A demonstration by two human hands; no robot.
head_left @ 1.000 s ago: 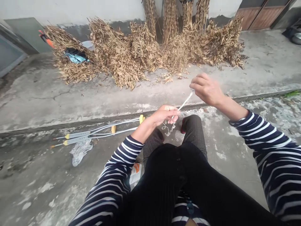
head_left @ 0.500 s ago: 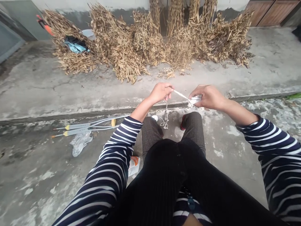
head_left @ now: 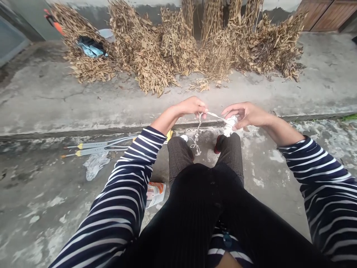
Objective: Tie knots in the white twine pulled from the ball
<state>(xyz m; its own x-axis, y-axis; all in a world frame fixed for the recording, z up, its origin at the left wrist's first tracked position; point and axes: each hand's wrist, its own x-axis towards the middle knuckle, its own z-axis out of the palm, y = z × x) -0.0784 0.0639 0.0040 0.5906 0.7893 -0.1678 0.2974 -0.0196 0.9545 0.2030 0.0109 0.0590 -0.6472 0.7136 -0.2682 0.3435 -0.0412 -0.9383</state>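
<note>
My left hand (head_left: pixel 196 107), thumb and fingers pinched together, grips a white cord (head_left: pixel 213 114). A loose, knotted length of the same cord (head_left: pixel 197 136) dangles below that hand, down between my knees. From the pinch, the cord runs right to a ruffled white bundle (head_left: pixel 230 125), whose material I cannot make out. My right hand (head_left: pixel 247 114) has this bundle at its thumb and fingers in a loose hold, with the upper fingers somewhat extended. A small round white thing (head_left: pixel 184 138) lies by my left knee, with thin cord beside it.
Dried plant bundles (head_left: pixel 156 56) lean along the wall on a raised concrete ledge (head_left: pixel 117 108). Crutches (head_left: pixel 95 149) and a clear plastic bag (head_left: pixel 95 165) lie on the ground at left. A white and orange packet (head_left: pixel 156 193) is beside my left leg.
The cord between my hands has gone slacker. My right fingers have loosened and lifted, so more of the white bundle shows. My left hand has shifted slightly.
</note>
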